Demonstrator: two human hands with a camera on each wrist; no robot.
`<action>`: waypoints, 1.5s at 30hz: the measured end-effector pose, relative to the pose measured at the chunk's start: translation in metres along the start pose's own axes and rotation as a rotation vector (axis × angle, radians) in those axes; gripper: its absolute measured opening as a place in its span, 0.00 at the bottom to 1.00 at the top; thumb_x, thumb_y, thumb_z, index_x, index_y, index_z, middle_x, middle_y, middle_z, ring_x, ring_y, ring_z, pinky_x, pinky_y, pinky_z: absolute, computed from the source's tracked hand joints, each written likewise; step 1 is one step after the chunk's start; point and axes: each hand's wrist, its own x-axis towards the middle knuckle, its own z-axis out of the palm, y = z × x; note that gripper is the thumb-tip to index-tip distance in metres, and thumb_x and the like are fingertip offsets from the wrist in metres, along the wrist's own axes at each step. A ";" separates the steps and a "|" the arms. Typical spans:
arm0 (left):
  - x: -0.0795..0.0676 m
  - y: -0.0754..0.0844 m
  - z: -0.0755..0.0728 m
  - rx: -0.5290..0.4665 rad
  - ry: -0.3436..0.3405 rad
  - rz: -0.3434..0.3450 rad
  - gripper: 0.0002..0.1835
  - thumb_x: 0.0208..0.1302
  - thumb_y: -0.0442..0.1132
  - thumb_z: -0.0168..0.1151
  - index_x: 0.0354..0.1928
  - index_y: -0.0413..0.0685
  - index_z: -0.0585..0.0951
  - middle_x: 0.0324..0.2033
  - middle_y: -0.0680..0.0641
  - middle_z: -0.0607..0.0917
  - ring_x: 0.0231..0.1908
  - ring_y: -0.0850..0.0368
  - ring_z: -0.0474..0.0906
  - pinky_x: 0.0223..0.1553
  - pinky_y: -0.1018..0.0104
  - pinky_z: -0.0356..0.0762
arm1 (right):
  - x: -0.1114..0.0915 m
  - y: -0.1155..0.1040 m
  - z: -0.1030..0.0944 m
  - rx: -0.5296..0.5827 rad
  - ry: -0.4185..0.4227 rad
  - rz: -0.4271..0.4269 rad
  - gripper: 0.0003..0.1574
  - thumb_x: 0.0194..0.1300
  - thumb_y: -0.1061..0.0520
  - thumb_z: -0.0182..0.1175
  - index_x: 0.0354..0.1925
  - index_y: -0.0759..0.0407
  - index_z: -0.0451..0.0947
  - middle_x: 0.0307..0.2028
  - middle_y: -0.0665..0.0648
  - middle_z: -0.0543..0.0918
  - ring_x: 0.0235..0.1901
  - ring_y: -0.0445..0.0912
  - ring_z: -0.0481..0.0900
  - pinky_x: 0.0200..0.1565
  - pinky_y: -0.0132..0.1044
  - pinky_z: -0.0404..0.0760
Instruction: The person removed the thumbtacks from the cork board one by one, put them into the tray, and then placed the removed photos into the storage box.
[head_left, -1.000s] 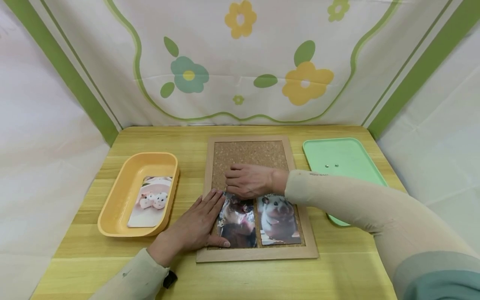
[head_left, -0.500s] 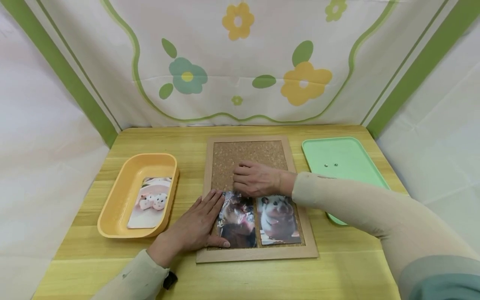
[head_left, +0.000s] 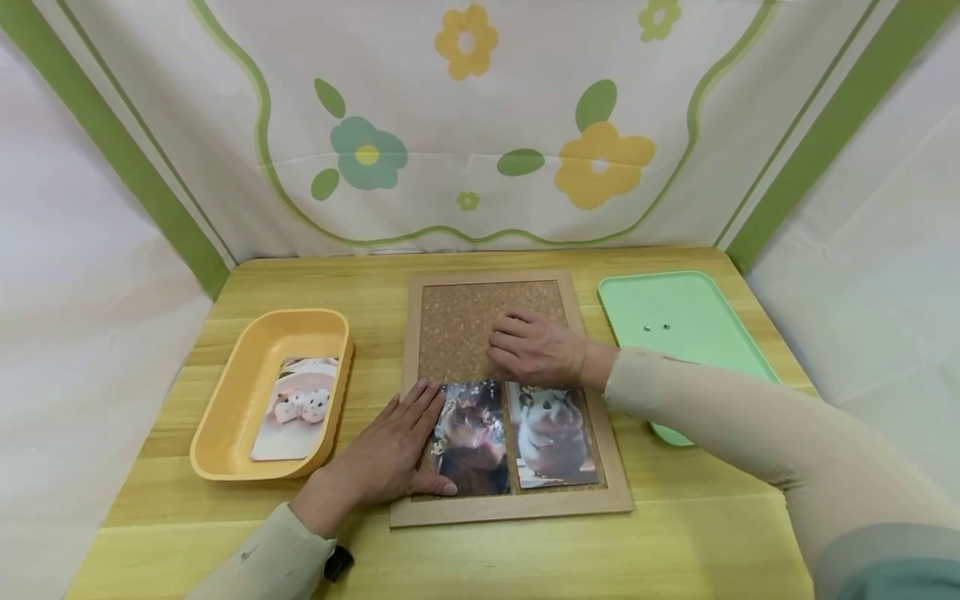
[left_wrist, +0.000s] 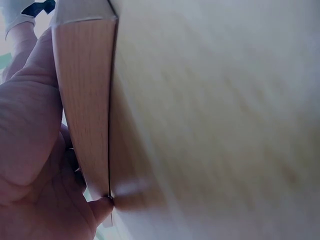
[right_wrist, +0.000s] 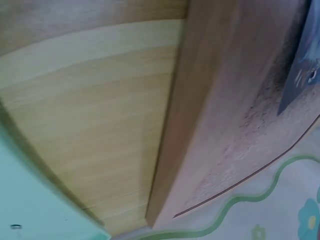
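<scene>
A wood-framed corkboard (head_left: 480,321) lies on the table with two photos on its near half. The left photo (head_left: 472,446) is dark and glossy; the right photo (head_left: 555,442) shows a hamster. My left hand (head_left: 384,454) lies over the board's left frame, fingers extended against the left photo's edge. In the left wrist view, that hand (left_wrist: 30,140) is against the frame's side (left_wrist: 82,95). Fingers curled, my right hand (head_left: 536,350) is just above the photos' upper edges. Its fingertips are hidden, so I cannot tell whether they hold anything.
An orange basin (head_left: 217,425) at left holds another hamster photo (head_left: 296,408). At right, a light green tray (head_left: 697,321) bears two small shiny metal pieces (head_left: 656,327), partly under my right forearm. A flowered cloth (head_left: 465,125) hangs behind the table.
My right hand has moved right along the top of the left photo, from its upper left corner to above the gap between photos. My left hand keeps its place on the frame.
</scene>
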 end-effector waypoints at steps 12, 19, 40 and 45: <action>-0.002 0.001 0.001 -0.011 0.025 0.023 0.68 0.60 0.82 0.56 0.85 0.40 0.47 0.85 0.39 0.44 0.84 0.42 0.35 0.81 0.40 0.46 | -0.042 0.012 -0.016 -0.089 0.023 0.113 0.13 0.75 0.56 0.49 0.37 0.59 0.78 0.37 0.56 0.84 0.41 0.54 0.80 0.48 0.49 0.80; -0.002 0.001 0.001 -0.022 0.018 0.021 0.67 0.61 0.82 0.56 0.85 0.40 0.47 0.85 0.39 0.44 0.84 0.43 0.35 0.82 0.40 0.46 | -0.076 0.020 -0.030 -0.120 0.016 0.191 0.11 0.74 0.59 0.50 0.40 0.61 0.79 0.36 0.58 0.84 0.41 0.56 0.81 0.46 0.52 0.79; -0.002 0.001 -0.001 -0.035 0.004 0.009 0.67 0.61 0.82 0.57 0.85 0.41 0.46 0.85 0.39 0.43 0.85 0.43 0.34 0.81 0.37 0.48 | -0.192 0.030 -0.070 -0.162 -0.150 0.393 0.18 0.77 0.57 0.45 0.31 0.66 0.72 0.31 0.63 0.79 0.38 0.63 0.77 0.44 0.57 0.75; -0.002 0.001 -0.002 -0.041 0.006 0.006 0.68 0.60 0.82 0.58 0.85 0.41 0.46 0.85 0.40 0.43 0.85 0.43 0.34 0.80 0.36 0.49 | -0.214 0.030 -0.075 -0.162 -0.237 0.432 0.23 0.80 0.54 0.37 0.32 0.65 0.70 0.31 0.63 0.78 0.39 0.62 0.77 0.44 0.56 0.74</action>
